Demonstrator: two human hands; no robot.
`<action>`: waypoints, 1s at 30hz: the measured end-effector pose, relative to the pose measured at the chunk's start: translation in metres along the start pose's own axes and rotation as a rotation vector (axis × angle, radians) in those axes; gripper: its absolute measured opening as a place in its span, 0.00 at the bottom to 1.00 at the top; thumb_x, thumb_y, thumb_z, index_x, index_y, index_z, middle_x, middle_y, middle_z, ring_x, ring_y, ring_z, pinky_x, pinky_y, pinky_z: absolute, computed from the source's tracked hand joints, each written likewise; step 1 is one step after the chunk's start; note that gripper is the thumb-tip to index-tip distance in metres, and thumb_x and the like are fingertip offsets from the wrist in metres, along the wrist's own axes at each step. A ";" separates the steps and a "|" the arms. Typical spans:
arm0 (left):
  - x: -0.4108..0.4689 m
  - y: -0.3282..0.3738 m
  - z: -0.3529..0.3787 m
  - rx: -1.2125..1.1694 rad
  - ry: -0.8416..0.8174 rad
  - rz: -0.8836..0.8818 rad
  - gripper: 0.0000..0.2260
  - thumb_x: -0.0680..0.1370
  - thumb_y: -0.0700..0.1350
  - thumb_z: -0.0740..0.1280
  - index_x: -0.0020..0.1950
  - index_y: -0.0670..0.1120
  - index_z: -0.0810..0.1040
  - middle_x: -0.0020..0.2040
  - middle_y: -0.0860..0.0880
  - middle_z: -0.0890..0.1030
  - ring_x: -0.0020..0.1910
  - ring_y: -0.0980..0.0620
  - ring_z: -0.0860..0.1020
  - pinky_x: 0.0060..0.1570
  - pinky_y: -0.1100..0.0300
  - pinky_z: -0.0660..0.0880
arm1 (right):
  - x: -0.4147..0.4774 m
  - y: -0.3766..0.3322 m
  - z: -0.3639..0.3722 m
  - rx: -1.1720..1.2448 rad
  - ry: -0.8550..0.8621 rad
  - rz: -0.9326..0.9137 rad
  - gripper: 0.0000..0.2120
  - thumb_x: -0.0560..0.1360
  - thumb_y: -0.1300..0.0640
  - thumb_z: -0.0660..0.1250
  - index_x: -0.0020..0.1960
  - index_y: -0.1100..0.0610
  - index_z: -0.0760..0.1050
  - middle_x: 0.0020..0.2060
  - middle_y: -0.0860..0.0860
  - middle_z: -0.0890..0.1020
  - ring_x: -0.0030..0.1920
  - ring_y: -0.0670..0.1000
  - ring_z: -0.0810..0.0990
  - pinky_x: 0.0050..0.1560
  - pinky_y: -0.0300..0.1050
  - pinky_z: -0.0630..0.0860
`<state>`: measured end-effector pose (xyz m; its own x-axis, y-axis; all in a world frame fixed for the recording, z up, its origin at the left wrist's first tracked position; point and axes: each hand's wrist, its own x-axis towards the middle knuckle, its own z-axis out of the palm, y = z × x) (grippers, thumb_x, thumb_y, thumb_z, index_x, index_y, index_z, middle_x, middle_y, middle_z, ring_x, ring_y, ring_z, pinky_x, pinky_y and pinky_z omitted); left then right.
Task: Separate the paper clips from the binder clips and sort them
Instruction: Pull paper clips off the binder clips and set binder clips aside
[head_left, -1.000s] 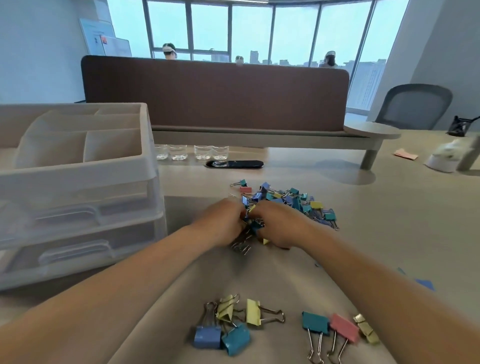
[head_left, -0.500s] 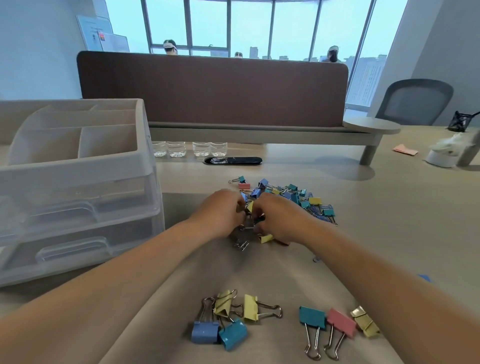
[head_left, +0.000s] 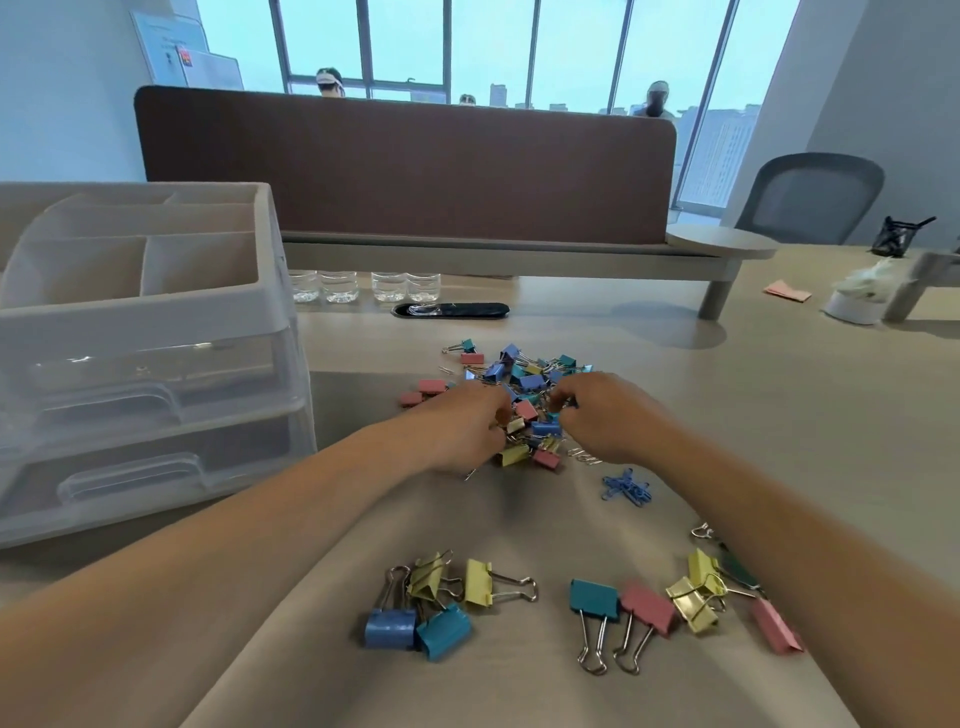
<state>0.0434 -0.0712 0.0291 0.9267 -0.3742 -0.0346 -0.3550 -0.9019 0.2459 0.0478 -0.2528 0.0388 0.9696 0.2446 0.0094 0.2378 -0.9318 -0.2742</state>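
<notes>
The left hand (head_left: 462, 426) and right hand (head_left: 605, 415) curled into the clip pile (head_left: 530, 371), each grip's hold impossible to tell; freeing 1 clip at a time seemed best.

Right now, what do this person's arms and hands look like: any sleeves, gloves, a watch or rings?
Both are bare. The left hand and right hand wear no gloves, and no ring shows on the parts in view, though the fingertips are hidden. The left forearm and right forearm carry no sleeve, watch, bracelet or marking down to the picture's lower edge.
</notes>
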 end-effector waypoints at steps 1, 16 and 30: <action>0.001 0.004 0.000 0.012 -0.015 0.010 0.10 0.81 0.45 0.60 0.61 0.46 0.72 0.47 0.50 0.72 0.40 0.52 0.71 0.32 0.60 0.63 | -0.001 0.002 0.000 -0.010 -0.030 -0.002 0.10 0.78 0.57 0.59 0.57 0.52 0.76 0.52 0.50 0.78 0.44 0.48 0.75 0.36 0.40 0.68; 0.008 0.009 0.021 0.025 0.015 0.096 0.09 0.76 0.42 0.66 0.48 0.54 0.67 0.47 0.47 0.75 0.45 0.47 0.76 0.43 0.53 0.75 | -0.009 -0.005 0.023 0.013 -0.069 -0.046 0.16 0.74 0.50 0.70 0.61 0.48 0.76 0.51 0.48 0.81 0.49 0.50 0.79 0.50 0.47 0.78; 0.001 0.015 0.016 0.029 0.028 0.084 0.06 0.80 0.40 0.61 0.55 0.48 0.73 0.53 0.46 0.73 0.48 0.46 0.76 0.45 0.50 0.74 | -0.014 0.011 0.013 0.206 -0.067 -0.038 0.05 0.71 0.52 0.70 0.45 0.48 0.77 0.43 0.49 0.81 0.41 0.52 0.81 0.45 0.49 0.80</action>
<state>0.0368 -0.0885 0.0176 0.8962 -0.4434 0.0124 -0.4351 -0.8734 0.2186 0.0359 -0.2626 0.0232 0.9526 0.3018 -0.0383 0.2503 -0.8489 -0.4656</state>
